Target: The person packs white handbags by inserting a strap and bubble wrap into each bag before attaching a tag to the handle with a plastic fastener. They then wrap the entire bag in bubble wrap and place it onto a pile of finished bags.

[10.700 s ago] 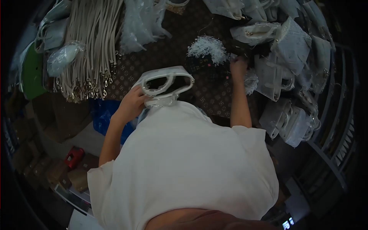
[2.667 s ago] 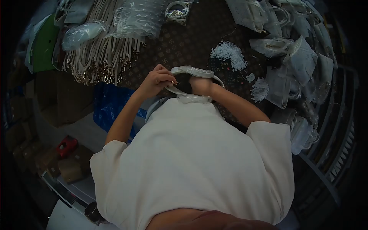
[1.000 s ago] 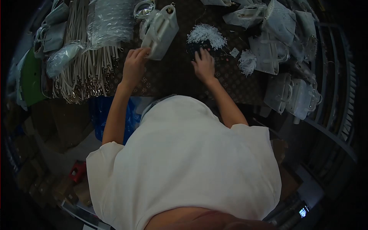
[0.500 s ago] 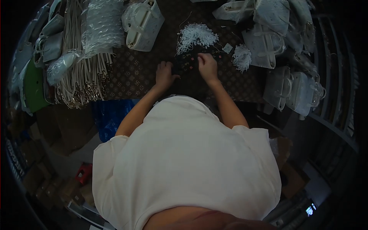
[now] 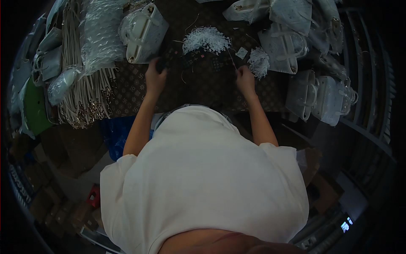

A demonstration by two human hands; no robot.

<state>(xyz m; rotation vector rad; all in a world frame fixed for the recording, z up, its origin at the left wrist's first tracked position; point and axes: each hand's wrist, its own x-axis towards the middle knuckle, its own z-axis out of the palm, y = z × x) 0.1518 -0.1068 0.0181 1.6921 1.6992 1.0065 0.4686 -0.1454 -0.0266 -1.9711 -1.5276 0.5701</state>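
My left hand is closed around a small dark piece, perhaps a tag, to the left of the white string pile. My right hand pinches a thin pale string that runs up toward the pile of white strings. Between the hands, nearer the pile, lie several dark tag-like pieces with small red and gold marks. A second bundle of white strings rests just beyond my right hand, beside a small pale square.
A wrapped white handbag stands on the patterned brown tabletop. Pale straps with metal clasps hang over the left edge near bubble wrap. More wrapped bags crowd the right side. A blue plastic bag sits below.
My hands have moved apart: the left one left with the dark piece in it, the right one right and nearer my body, with a string drawn out. The view has shifted slightly.
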